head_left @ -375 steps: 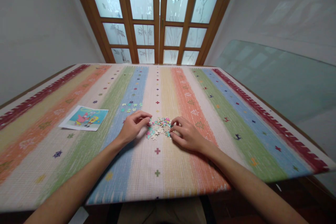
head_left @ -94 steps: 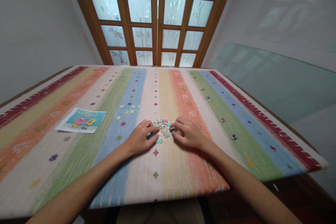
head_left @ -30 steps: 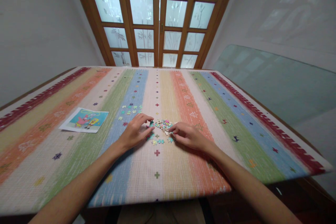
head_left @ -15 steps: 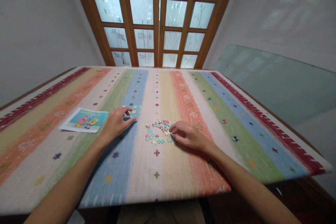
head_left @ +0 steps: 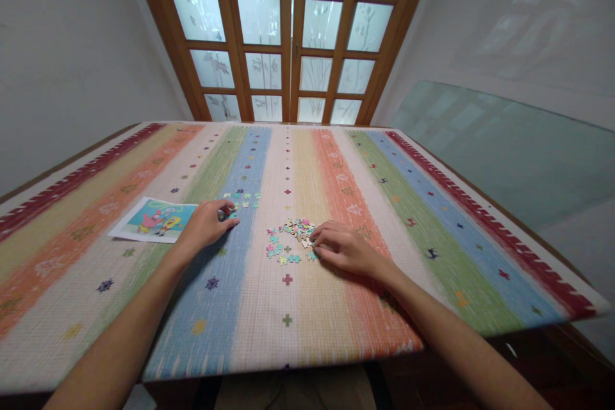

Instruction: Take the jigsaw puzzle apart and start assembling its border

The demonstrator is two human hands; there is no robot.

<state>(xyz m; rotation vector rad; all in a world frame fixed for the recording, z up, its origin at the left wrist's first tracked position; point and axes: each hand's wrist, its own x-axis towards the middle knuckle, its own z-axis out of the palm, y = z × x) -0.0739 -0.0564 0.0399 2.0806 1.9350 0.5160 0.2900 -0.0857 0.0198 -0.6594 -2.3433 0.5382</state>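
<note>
My right hand (head_left: 342, 248) rests on the worktop (head_left: 432, 256) at the right edge of the puzzle pile (head_left: 294, 230), fingers curled down onto the nearest pieces; I cannot tell whether they pinch one. My left hand (head_left: 205, 224) lies well left of the pile, fingers bent with the tips drawn together at the near end of a small row of teal pieces (head_left: 243, 198); whether a piece sits between them I cannot tell. A loose ring of teal pieces (head_left: 281, 253) lies just in front of the pile, toward me. Further left of the pile, just beyond my left hand, lies a cartoon picture (head_left: 154, 219), flat on the striped cloth (head_left: 307, 307). Behind the pile, past the far edge, stands a wooden door (head_left: 288, 32) with frosted panes
</note>
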